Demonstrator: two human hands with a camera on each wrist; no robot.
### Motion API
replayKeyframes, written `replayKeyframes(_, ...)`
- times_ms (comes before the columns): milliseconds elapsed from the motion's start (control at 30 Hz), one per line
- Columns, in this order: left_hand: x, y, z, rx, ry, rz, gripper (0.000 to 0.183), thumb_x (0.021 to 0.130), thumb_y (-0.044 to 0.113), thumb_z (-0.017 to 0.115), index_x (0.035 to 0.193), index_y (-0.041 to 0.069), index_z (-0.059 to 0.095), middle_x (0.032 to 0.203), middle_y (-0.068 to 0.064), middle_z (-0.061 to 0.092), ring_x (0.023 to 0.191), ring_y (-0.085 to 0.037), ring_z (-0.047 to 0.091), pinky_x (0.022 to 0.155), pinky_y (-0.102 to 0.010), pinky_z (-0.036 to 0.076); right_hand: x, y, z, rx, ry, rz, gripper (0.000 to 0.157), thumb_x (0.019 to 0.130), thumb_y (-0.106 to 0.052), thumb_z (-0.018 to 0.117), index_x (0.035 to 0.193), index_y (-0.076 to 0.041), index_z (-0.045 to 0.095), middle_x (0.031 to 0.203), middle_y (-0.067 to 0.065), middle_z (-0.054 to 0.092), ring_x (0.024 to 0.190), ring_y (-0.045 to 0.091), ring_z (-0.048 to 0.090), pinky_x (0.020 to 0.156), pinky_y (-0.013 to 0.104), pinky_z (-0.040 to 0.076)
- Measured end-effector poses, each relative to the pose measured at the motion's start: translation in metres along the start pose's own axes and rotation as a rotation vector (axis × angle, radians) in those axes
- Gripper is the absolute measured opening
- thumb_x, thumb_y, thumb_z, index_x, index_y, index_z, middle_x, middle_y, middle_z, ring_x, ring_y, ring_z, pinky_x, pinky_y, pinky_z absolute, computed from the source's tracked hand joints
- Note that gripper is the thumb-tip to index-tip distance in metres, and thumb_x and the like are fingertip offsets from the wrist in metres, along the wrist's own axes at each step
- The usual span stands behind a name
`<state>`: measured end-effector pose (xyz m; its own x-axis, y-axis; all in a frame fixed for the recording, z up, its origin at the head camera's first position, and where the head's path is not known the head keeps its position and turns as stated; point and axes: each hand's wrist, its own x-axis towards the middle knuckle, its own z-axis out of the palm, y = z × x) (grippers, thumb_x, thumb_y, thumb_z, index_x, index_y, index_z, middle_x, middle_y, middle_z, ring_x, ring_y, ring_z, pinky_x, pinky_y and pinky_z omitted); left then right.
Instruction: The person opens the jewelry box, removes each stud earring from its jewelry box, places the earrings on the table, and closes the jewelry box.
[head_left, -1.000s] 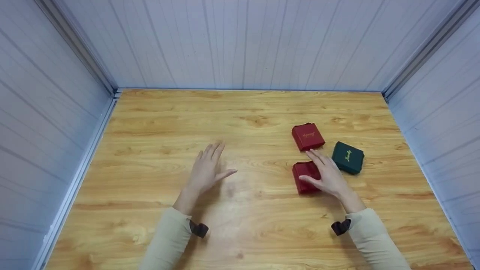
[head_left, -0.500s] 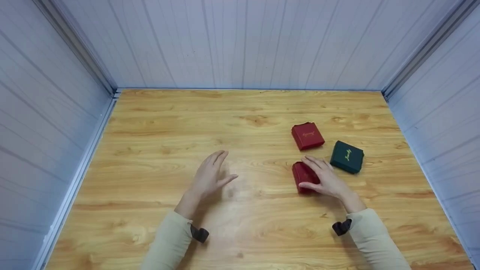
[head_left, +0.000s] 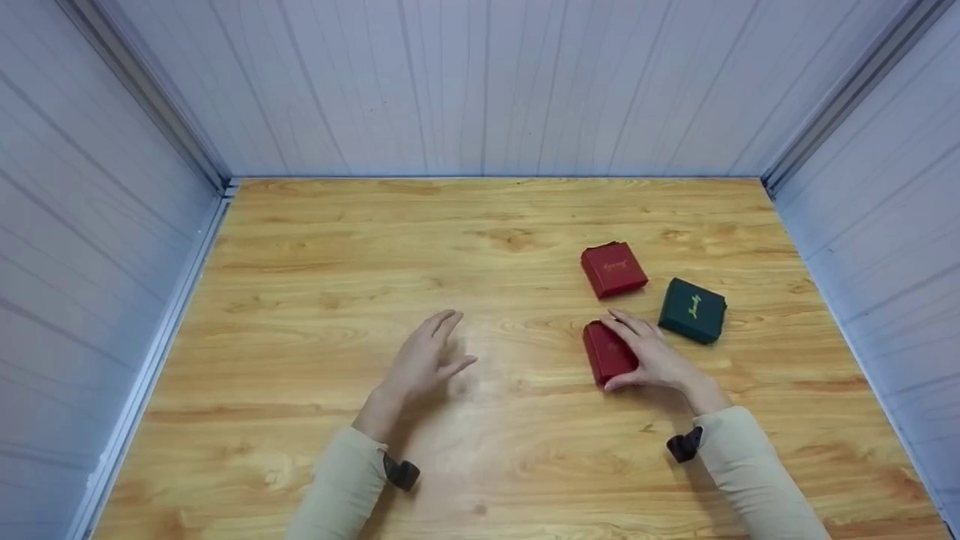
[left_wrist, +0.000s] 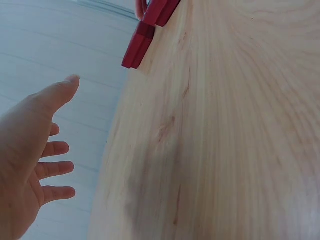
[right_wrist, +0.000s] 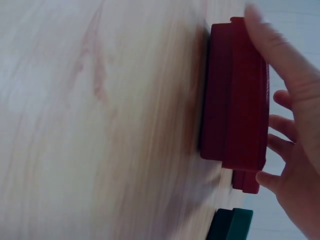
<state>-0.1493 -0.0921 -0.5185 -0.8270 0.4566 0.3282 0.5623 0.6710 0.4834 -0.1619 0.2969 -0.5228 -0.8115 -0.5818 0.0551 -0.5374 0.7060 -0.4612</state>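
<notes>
A red box [head_left: 607,356] lies on the wooden table right of the middle. My right hand [head_left: 656,364] is over its right part, thumb at the near edge and fingertips towards the far edge. In the right wrist view the thumb extends past one end of this red box [right_wrist: 237,95], with the other fingers behind it; firm contact cannot be made out. My left hand [head_left: 420,360] hovers over the table, fingers loosely bent and thumb apart, holding nothing. The left wrist view shows this left hand [left_wrist: 30,145] far from the red boxes.
Beyond the right hand lies a second red box [head_left: 615,268] with gold lettering. A dark green box [head_left: 692,310] with gold lettering lies to the right, close to the right fingers. Pale panel walls [head_left: 480,90] enclose the table [head_left: 375,232] at the back and both sides.
My right fingers and thumb have come down around the red box, the thumb shifting to its near edge. My left fingers have bent more, and that hand moved slightly right. The boxes keep their places.
</notes>
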Motion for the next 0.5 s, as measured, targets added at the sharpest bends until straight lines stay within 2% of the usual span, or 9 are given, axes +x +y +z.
replayKeyframes(200, -0.0047, -0.001, 0.0034, -0.052, -0.047, 0.003, 0.065, 0.082, 0.035, 0.061, 0.131, 0.0, 0.037, 0.13, -0.017, 0.039, 0.12, -0.028, 0.036, 0.098, -0.042, 0.031, 0.0012, 0.0049, 0.002, -0.034, -0.03, -0.006, 0.108, 0.052, -0.053, 0.077, 0.137, -0.005, 0.03, 0.14, 0.016, 0.025, 0.127, 0.033, 0.02, 0.095, 0.061, 0.017)
replayKeyframes(367, -0.0051, -0.0028, 0.0063, -0.111, -0.09, -0.006, 0.066, 0.082, 0.032, 0.062, 0.133, 0.001, 0.035, 0.132, -0.018, 0.037, 0.122, -0.027, 0.033, 0.101, -0.039, 0.027, 0.0029, 0.007, 0.0019, -0.03, -0.038, -0.012, 0.111, 0.053, -0.052, 0.077, 0.138, -0.002, 0.026, 0.141, 0.015, 0.025, 0.129, 0.029, 0.017, 0.098, 0.056, 0.016)
replayKeyframes(500, -0.0058, -0.0039, 0.0089, -0.142, -0.13, -0.021, 0.067, 0.082, 0.033, 0.061, 0.134, 0.001, 0.034, 0.133, -0.017, 0.035, 0.123, -0.025, 0.031, 0.102, -0.037, 0.025, 0.0043, 0.0066, 0.0044, -0.023, -0.024, -0.038, 0.107, 0.055, -0.05, 0.077, 0.138, -0.004, 0.028, 0.139, 0.016, 0.029, 0.128, 0.03, 0.02, 0.099, 0.055, 0.017)
